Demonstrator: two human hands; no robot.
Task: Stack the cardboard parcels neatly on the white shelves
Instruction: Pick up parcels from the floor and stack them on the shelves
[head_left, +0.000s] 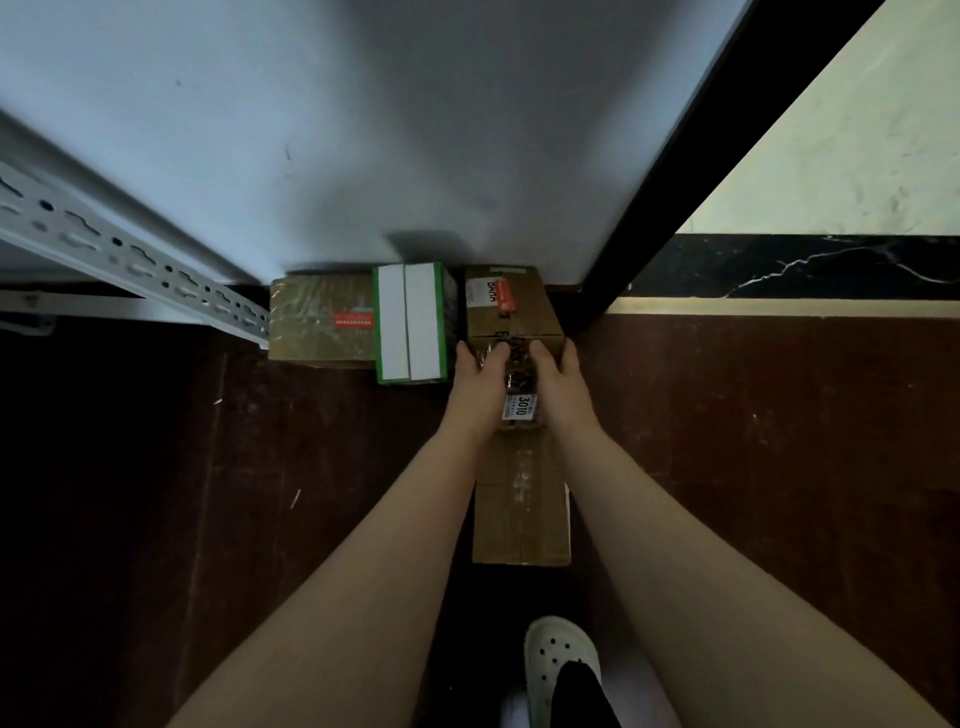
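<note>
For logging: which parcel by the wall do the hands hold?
The rightmost parcel, labelled DATA; left hand and right hand grip it. The taped parcel and green-edged box lie untouched.

Dim, cool light falls on the wall (363, 130), the floor (156, 493) sinks near black, and the frame's edges bow and blur.
</note>
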